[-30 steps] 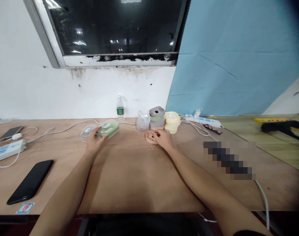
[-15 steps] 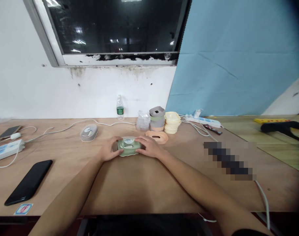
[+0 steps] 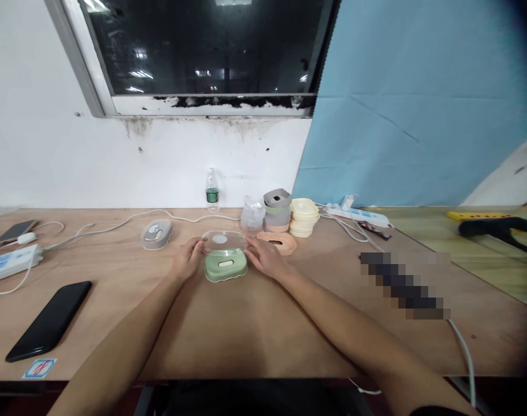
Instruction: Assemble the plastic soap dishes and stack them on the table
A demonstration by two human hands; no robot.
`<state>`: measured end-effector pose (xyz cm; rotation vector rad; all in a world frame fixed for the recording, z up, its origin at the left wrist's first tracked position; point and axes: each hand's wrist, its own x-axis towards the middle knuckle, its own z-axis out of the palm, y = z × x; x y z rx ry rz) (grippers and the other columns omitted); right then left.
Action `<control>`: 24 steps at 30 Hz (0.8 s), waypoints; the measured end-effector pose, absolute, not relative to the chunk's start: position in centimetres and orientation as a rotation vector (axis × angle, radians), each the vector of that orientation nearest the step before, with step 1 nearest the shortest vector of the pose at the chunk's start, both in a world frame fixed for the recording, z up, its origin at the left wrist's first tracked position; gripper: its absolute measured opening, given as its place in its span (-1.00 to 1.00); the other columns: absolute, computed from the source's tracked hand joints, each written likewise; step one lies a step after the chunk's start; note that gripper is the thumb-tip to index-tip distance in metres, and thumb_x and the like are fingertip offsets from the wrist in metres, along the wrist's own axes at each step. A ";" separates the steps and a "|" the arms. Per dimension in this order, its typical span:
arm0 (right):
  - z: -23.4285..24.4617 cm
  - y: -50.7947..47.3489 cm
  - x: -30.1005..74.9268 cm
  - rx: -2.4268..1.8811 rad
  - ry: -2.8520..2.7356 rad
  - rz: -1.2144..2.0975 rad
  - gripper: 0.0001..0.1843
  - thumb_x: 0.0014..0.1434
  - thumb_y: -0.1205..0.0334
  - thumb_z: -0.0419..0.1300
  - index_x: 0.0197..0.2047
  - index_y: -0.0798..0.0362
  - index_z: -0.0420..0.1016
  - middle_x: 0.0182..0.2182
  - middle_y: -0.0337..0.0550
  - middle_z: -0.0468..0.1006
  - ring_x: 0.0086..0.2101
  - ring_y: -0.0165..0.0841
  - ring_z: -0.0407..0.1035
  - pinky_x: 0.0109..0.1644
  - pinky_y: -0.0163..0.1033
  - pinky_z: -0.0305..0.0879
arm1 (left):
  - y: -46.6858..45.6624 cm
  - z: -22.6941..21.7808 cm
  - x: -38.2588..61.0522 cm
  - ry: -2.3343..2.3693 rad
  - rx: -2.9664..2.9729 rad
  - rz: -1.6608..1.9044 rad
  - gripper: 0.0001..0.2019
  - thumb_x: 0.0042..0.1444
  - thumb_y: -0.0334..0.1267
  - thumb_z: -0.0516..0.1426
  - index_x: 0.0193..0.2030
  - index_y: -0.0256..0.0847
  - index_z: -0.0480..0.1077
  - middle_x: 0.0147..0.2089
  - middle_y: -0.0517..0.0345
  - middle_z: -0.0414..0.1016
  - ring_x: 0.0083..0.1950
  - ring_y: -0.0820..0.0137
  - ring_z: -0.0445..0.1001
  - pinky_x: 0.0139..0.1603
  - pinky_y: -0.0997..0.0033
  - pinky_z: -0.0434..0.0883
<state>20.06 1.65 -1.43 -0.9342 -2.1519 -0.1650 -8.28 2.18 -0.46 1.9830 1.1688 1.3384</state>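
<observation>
A green soap box base (image 3: 226,267) sits on the wooden table (image 3: 255,323) in front of me. Just above it hovers its clear plastic lid (image 3: 224,242), held at both ends. My left hand (image 3: 186,260) pinches the lid's left end, and my right hand (image 3: 266,258) pinches its right end. Both hands rest close to the green base's sides. An orange ring-shaped piece (image 3: 277,241) lies just beyond my right hand.
A closed grey box (image 3: 156,233) sits to the left. Behind stand a water bottle (image 3: 211,190), a plastic bag (image 3: 252,215), stacked grey and cream pieces (image 3: 290,215). Power strips (image 3: 12,263) with cables and two phones (image 3: 48,320) lie left; another strip (image 3: 357,215) lies right.
My left hand brought the green box from the left to the middle, my right hand left the orange ring and joined it, and both hands have lifted the clear lid off the base.
</observation>
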 end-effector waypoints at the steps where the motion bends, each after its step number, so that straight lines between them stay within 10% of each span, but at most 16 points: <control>1: -1.3 1.7 20.1 -0.926 -2.157 -0.171 -0.52 0.32 0.14 0.01 0.28 -0.06 0.18 0.00 -0.01 0.53 -0.07 -0.19 0.46 -0.01 -0.02 0.40 | 2.1 -0.4 -8.1 1.180 1.975 1.343 -0.56 0.29 0.06 -0.08 -0.05 -0.23 0.41 -0.34 0.08 0.57 -0.24 0.29 0.53 -0.10 0.30 0.42; 9: 0.5 1.7 20.3 -0.734 -2.342 -0.270 -0.69 0.33 0.21 -0.01 0.06 -0.03 0.44 -0.08 -0.07 0.59 -0.12 -0.28 0.48 -0.07 -0.14 0.40 | 2.3 0.0 -7.3 1.233 1.732 1.461 -0.47 0.25 0.16 -0.09 -0.13 -0.26 0.47 -0.52 0.19 0.36 -0.44 0.37 0.40 -0.33 0.39 0.38; 17: 3.8 5.4 19.7 -1.063 -1.776 -0.102 -0.75 0.28 0.06 0.07 -0.18 0.01 0.48 -0.36 -0.13 0.59 -0.34 -0.29 0.47 -0.27 -0.24 0.33 | 2.1 -1.3 -6.9 1.199 2.082 1.299 -0.54 0.28 0.07 -0.06 0.06 -0.21 0.39 0.02 -0.02 0.47 0.07 0.24 0.42 0.13 0.17 0.34; 24: 7.7 12.4 20.5 -1.234 -1.457 0.261 -0.81 0.21 0.14 0.06 -0.27 0.06 0.41 -0.55 -0.28 0.48 -0.57 -0.43 0.40 -0.47 -0.35 0.24 | 1.7 -1.0 -7.0 1.219 2.366 1.049 -0.57 0.27 0.05 -0.03 0.08 -0.18 0.38 0.06 -0.02 0.44 0.11 0.20 0.39 0.18 0.10 0.32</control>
